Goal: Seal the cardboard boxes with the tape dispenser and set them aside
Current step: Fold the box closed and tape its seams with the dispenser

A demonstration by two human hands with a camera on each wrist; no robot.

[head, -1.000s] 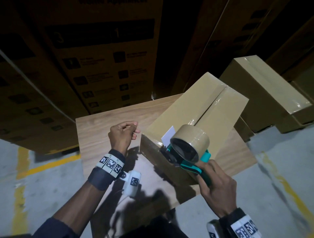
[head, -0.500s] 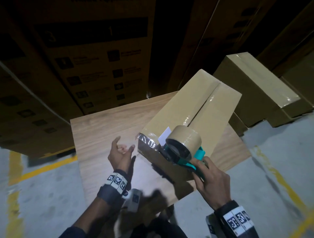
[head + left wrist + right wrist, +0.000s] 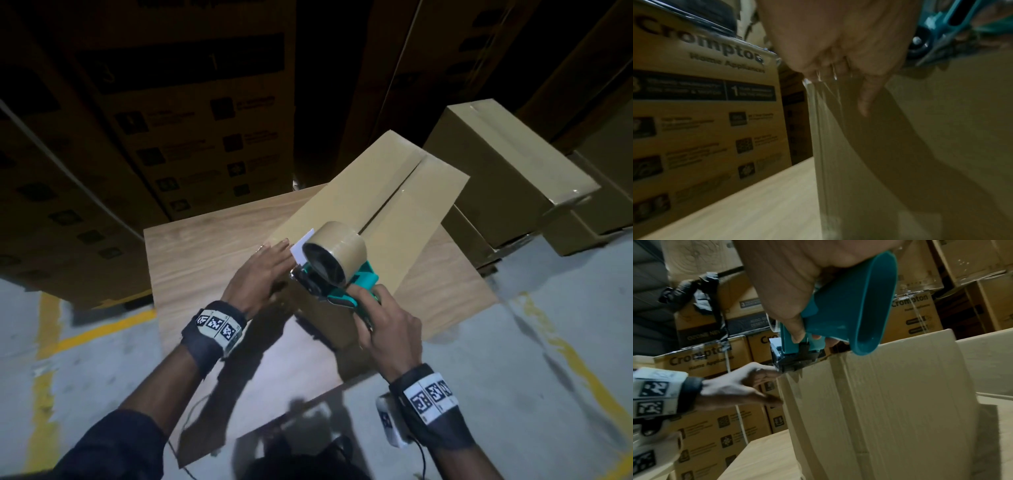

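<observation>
Gripping teal tape dispenser [image 3: 346,274] handle: right hand [image 3: 387,329], fingers curled; left hand [image 3: 260,274], fingers straight together, pressing cardboard box [image 3: 373,192] corner on table [image 3: 205,260].

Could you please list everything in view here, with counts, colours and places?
box: one, tan, on the table, top seam not yet taped
dispenser: one, teal with a tan tape roll, at the box's near end
table: one, light wood, centre
sealed boxes: at least three, tan, stacked on the floor at right
printed cartons: many, brown, stacked behind the table
floor: grey with yellow lines
wristbands: two, dark with black-and-white markers
left hand: fingers flat on the box's near corner
right hand: grips the dispenser's handle
</observation>
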